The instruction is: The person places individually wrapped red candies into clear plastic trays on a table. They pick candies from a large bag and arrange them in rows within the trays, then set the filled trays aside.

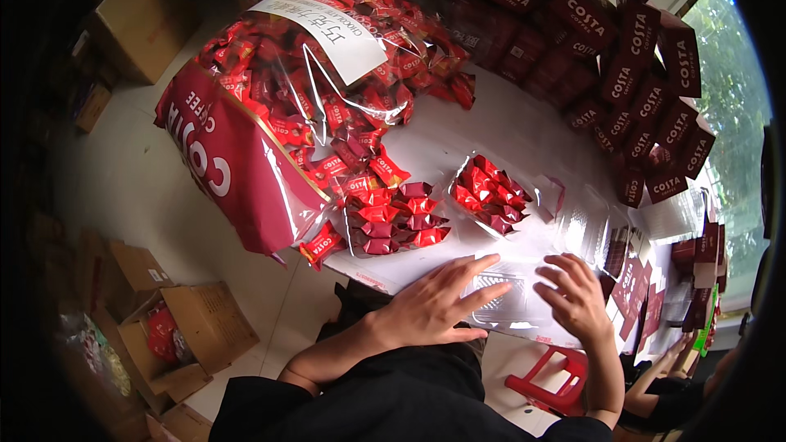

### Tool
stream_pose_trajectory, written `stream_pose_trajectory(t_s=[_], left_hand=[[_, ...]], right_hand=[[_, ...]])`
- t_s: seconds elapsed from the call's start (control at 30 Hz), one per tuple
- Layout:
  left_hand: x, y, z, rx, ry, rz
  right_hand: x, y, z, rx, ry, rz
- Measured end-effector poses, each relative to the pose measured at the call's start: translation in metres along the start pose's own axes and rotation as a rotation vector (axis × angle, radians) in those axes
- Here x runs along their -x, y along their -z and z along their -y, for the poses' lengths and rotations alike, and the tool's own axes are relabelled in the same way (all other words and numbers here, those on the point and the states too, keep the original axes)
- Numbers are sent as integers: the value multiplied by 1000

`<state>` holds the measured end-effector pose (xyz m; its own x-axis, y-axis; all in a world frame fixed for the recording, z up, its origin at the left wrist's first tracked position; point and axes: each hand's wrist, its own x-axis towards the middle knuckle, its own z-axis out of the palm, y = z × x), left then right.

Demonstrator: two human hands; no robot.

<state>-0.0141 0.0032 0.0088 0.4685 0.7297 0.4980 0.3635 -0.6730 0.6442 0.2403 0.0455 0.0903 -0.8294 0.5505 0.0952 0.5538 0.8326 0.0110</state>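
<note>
A clear plastic tray [509,310] lies at the table's near edge, between my two hands. My left hand [439,301] is over its left side, fingers spread and nothing held. My right hand [577,298], fingers apart and bent, is by its right side; whether either hand touches the plastic I cannot tell. Just beyond stands a clear tray with red and dark-red wrapped sweets [489,190]. To its left, another group of wrapped sweets [399,218] sits in rows in clear plastic. A large Costa Coffee bag [245,162], partly see-through, spills sweets [353,147] onto the table.
Dark-red Costa cartons [638,92] are piled along the far right of the white table [485,107]. More clear plastic trays [580,221] lie nearby. A red plastic stool [552,380] stands below, an open cardboard box [215,325] at left. Another person's arm [651,387] shows at right.
</note>
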Motion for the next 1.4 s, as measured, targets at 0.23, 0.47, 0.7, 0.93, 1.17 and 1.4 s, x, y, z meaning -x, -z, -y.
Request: stream_pose_trajectory(t_s=[0.23, 0.47, 0.7, 0.93, 1.17, 1.4], left_hand=[[3, -7, 4, -37, 28, 14], [7, -7, 6, -32, 15, -24], [3, -7, 2, -149, -5, -67], [28, 55, -42, -270, 146, -233], [-45, 170, -14, -1229, 307, -7], [-75, 156, 53, -1538, 355, 329]], right_hand=[[-112, 34, -10, -292, 117, -244], [-242, -20, 15, -413, 398, -2], [-262, -36, 10, -298, 269, -52], [-248, -27, -40, 1, -104, -16], [-274, -45, -18, 233, -209, 7], [-287, -57, -30, 38, -294, 39]])
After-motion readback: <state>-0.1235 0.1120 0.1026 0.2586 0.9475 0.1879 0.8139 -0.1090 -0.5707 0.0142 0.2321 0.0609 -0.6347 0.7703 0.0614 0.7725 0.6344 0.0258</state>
